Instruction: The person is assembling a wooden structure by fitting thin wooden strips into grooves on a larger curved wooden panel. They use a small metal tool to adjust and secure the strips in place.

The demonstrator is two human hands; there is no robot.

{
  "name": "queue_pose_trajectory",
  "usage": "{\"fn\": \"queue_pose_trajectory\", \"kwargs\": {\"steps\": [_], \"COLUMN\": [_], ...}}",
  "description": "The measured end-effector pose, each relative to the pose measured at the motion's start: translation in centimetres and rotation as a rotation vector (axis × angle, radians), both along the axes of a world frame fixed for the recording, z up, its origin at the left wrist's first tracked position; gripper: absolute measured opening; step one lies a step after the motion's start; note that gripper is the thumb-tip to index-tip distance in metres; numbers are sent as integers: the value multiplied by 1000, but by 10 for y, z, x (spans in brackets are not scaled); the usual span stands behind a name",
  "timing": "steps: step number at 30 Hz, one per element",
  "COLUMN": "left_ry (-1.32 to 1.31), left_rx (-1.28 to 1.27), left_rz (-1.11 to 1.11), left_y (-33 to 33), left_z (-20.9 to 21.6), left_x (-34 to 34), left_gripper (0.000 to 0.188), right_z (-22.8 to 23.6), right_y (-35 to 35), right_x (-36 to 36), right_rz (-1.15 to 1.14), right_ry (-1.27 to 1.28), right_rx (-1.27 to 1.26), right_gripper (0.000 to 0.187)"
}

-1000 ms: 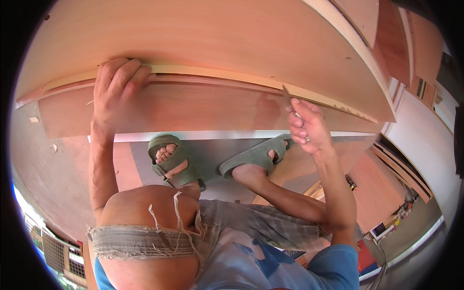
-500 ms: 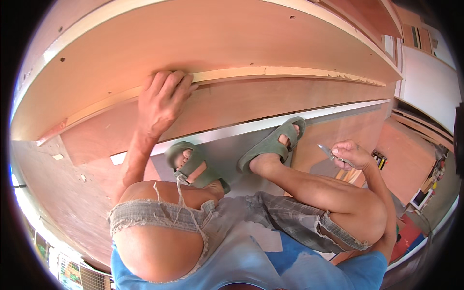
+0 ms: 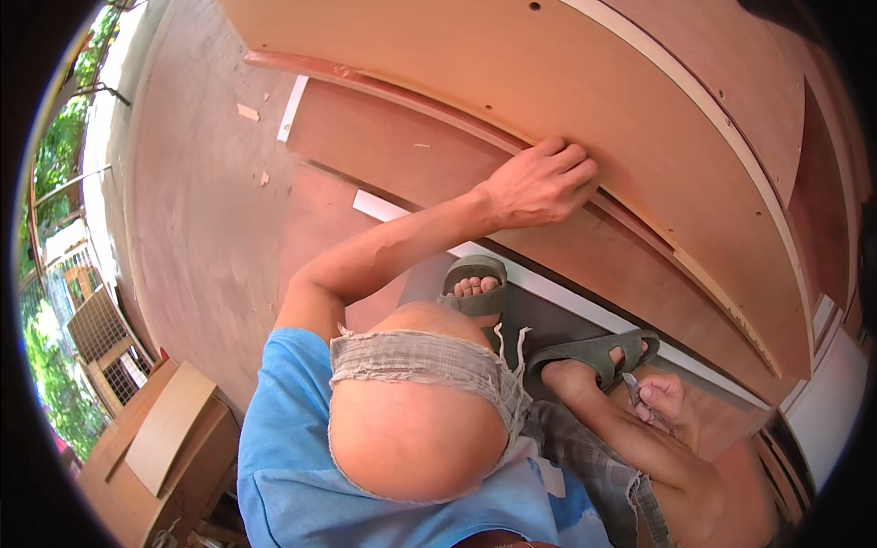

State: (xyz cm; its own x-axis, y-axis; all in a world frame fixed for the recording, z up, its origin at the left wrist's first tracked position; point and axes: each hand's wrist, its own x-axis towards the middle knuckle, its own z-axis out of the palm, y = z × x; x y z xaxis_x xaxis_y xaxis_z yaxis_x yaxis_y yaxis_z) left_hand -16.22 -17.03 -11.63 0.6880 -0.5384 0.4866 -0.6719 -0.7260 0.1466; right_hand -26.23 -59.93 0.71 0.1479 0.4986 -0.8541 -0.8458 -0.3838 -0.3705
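Observation:
My left hand (image 3: 546, 183) has its fingers curled over a narrow wooden strip (image 3: 653, 239) along the lower edge of a large light-brown panel (image 3: 585, 100). The palm side and fingertips are hidden. At the lower right, my right hand (image 3: 665, 400) is closed on a small knife (image 3: 631, 389), its short blade pointing up toward my right sandal (image 3: 598, 354). Most of the knife's handle lies within the fingers. The knife is apart from the panel. Toward its right end, the strip has a ragged, notched edge.
A white-edged board (image 3: 539, 285) lies between the panel and my feet. My left sandal (image 3: 477, 285) rests beside it. Wood chips (image 3: 248, 112) lie on the floor at the left. Stacked boards (image 3: 174, 438) stand at the lower left, near a wire mesh fence (image 3: 100, 338).
The view has swung to the left, showing more floor and the fence. My left hand stays at the strip, and the knife remains in my right hand.

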Motion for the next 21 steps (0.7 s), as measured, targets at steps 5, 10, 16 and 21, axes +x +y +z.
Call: {"fn": "queue_pose_trajectory", "kwargs": {"steps": [5, 10, 16, 21], "left_ry": [-31, -88, -85, -69], "left_rx": [19, 40, 93, 53], "left_rz": [49, -33, -61, 2], "left_y": [-17, -6, -5, -10], "left_z": [-5, -13, -7, -12], "left_x": [7, -2, 13, 4], "left_gripper": [19, 21, 25, 27], "right_z": [-10, -8, -8, -15], "right_y": [11, 10, 18, 25], "right_x": [14, 21, 28, 24], "right_rz": [65, 118, 236, 419], "right_ry": [-36, -42, -146, -462], "right_rx": [55, 71, 4, -210], "right_gripper": [29, 28, 27, 32]}}
